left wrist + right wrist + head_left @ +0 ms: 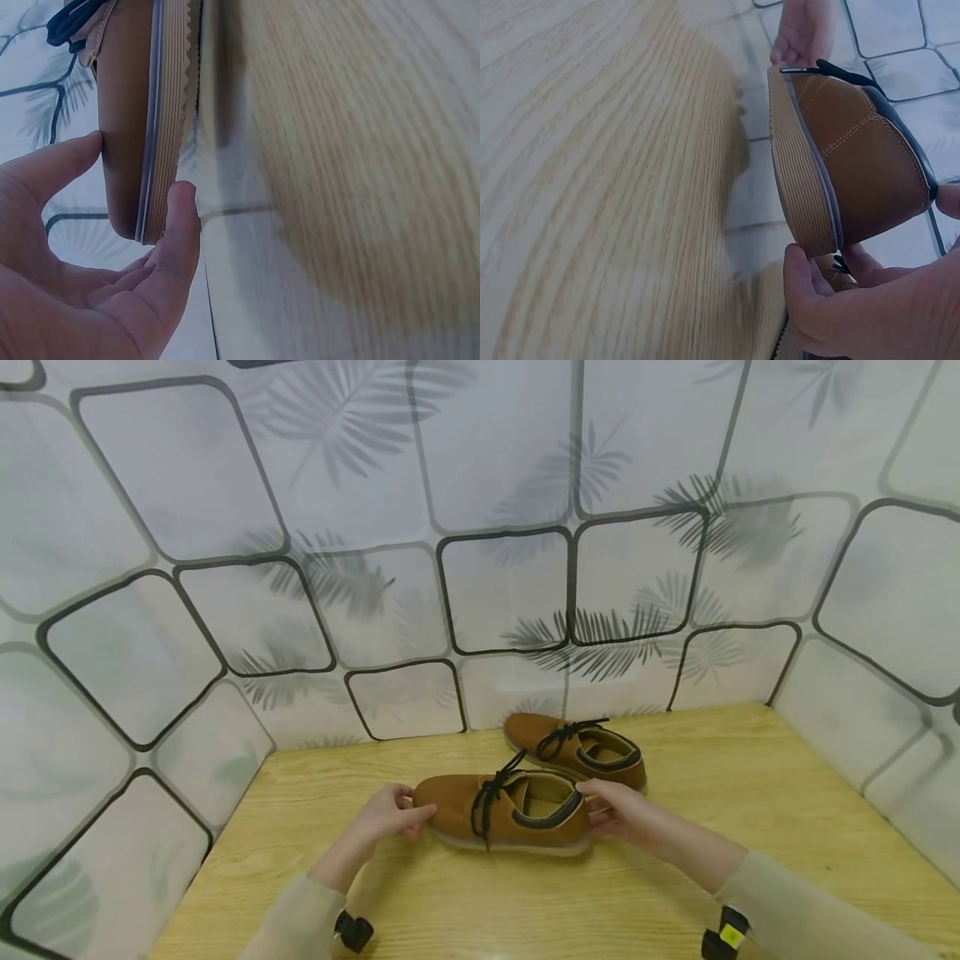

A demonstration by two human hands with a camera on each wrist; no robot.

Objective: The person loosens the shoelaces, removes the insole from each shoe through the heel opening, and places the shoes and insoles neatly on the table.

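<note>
Between my two hands is a brown shoe (457,806) with black laces, its toe pointing left and its opening facing up. My left hand (393,814) grips the toe; in the left wrist view the thumb lies on the brown upper (124,112) and a fingertip under the ridged sole (172,97). The heel is held by my right hand (626,814), with fingers beneath the sole and the thumb at the collar, as the right wrist view shows. A gap shows between sole and tabletop in both wrist views. Behind it lies a second brown shoe (536,731), partly covered.
The wooden table (720,777) reaches back to a white wall covering (510,593) printed with dark rounded outlines and grey leaves. Similar covering stands on the left and right. A small black device is strapped at each wrist.
</note>
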